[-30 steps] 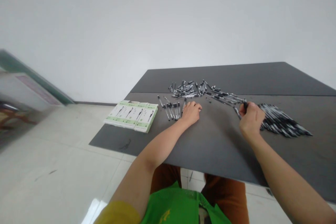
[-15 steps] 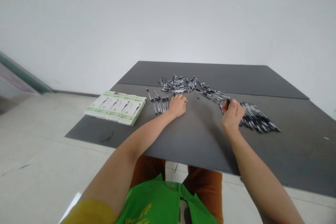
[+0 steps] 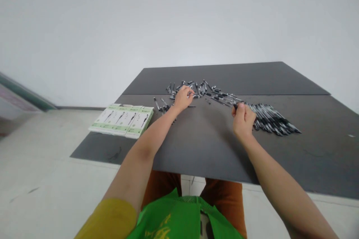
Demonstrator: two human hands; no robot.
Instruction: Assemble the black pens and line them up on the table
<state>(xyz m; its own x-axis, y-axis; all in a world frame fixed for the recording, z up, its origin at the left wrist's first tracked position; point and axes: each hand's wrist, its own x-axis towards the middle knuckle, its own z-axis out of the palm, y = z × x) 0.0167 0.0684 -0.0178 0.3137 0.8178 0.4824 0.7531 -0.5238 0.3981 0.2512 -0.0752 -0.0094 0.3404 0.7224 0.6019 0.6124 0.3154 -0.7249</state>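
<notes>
My left hand [image 3: 183, 98] is over the near side of a loose heap of pens [image 3: 171, 88], its fingers curved and a gap showing before the thumb. I see nothing held in it. Below it, a short row of pens [image 3: 157, 104] is partly hidden by my forearm. A single dark pen piece [image 3: 192, 106] lies beside my left wrist. My right hand [image 3: 242, 118] is closed, and the dark end of a pen [image 3: 235, 106] pokes out between thumb and forefinger. Just right of that hand is a dense, slanted stack of black-and-clear pens [image 3: 272, 117].
Flat white-and-green pen boxes [image 3: 123, 119] lie side by side at the table's left edge. More pens [image 3: 218, 99] spread between the heap and the stack. A small dark piece [image 3: 208, 101] lies in the middle. The dark table [image 3: 193, 145] stands against a white wall.
My left hand has moved up and away from the row of pens to the heap. The dark piece now shows beside its wrist. The right hand has tilted slightly, still closed on the pen.
</notes>
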